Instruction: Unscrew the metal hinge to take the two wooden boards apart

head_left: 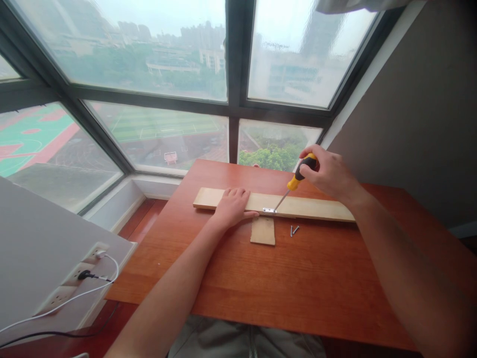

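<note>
A long pale wooden board [309, 206] lies across the table. My left hand [234, 205] rests flat on it, left of its middle, fingers over the top and thumb along the near edge. A small metal bracket [269, 210] sits at the board's near edge, right of that thumb. In my right hand [326, 169] is a yellow and black screwdriver [306, 168], tilted, with its tip at the bracket's right end. Below the bracket lies a small square wood piece [263, 232]. To its right are two screws [294, 230].
The reddish-brown wooden table [298, 283] stands against large windows [160, 124] with dark frames. At the lower left, wall sockets [78, 274] have a white cable [93, 289] and a black plug [85, 274] in them. A grey wall [421, 119] rises at the right.
</note>
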Motion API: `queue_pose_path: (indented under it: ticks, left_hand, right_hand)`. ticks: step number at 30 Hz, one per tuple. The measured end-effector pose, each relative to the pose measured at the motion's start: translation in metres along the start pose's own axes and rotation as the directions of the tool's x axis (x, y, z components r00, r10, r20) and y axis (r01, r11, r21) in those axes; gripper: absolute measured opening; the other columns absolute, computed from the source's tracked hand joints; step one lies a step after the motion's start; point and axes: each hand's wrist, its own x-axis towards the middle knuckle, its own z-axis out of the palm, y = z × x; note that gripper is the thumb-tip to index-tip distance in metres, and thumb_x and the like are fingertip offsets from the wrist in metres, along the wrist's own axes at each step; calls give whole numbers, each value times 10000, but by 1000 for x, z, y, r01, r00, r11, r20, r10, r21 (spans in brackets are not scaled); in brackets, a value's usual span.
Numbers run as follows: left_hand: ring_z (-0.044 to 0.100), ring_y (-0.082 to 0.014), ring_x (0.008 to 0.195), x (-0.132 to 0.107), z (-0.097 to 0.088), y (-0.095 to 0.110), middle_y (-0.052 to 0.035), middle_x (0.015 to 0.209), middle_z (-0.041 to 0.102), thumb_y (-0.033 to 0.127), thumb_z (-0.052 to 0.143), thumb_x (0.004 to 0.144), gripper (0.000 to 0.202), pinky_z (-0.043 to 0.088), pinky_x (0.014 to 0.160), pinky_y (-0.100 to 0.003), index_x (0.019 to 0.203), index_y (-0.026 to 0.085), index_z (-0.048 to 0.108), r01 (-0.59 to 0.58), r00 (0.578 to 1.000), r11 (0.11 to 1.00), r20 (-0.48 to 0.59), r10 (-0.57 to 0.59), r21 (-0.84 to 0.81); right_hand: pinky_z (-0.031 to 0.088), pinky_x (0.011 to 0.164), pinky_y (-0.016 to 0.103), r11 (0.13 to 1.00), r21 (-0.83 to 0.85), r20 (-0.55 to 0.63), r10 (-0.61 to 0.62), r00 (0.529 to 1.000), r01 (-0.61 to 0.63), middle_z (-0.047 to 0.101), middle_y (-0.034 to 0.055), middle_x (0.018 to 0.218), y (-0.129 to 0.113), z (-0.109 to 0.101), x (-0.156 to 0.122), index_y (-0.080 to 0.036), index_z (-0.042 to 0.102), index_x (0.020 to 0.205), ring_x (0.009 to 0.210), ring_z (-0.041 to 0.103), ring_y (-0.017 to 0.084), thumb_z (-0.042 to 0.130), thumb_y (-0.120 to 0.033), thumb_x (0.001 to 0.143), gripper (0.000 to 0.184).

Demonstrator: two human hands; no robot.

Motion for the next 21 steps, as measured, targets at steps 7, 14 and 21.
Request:
queue_pose_path:
  ticks: [7,14,21]
  left_hand:
    - [537,-300,1051,0,0,0,-146,1123,594,748,447,832,690,332,946,-401,1189,165,539,-3,1000,1000,-6,3,2]
    - [542,-298,1050,0,0,0,-144,1122,596,742,433,842,679,335,948,-402,1185,166,538,2,1000,1000,-2,-2,2]
    - [534,-299,1088,0,0,0,-144,1152,596,752,437,834,692,327,966,-398,1208,176,527,2,1000,1000,6,-2,-4]
  right_hand:
    - [383,604,297,999,-28,13,-15,1000,16,635,26,778,-1,0,0,-224,602,961,669,546,182,560,-282,765,209]
    - [358,585,303,983,-176,7,-53,999,53,656,40,791,-10,2,0,-227,607,969,661,563,192,570,-368,829,202]
    - [285,547,321,937,-348,14,-28,1000,31,663,59,776,-29,4,0,-233,616,913,643,570,214,533,-489,881,270]
